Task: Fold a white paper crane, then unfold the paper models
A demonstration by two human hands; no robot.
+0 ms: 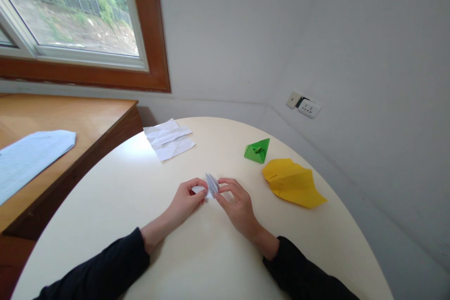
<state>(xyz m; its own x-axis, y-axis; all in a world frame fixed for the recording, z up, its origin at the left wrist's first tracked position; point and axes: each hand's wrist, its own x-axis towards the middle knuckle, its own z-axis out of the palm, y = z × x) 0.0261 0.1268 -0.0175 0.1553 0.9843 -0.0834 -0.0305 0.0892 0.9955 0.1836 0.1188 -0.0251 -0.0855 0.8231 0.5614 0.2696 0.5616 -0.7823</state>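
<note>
A small piece of folded white paper (212, 184) is held between both hands, just above the middle of the round table. My left hand (190, 195) pinches its flat left part between thumb and fingers. On the other side, my right hand (237, 201) grips the upright, pleated part with thumb and fingertips. The folds stand up in a narrow point. Fingers cover some of the paper's lower edges, and whether it touches the tabletop I cannot tell.
Creased white sheets (170, 139) lie at the back left of the round white table (207, 262). To the right are a green folded paper (258, 151) and a yellow folded paper (293, 183). A wooden desk (94, 115) bearing a pale blue item (38, 157) adjoins on the left.
</note>
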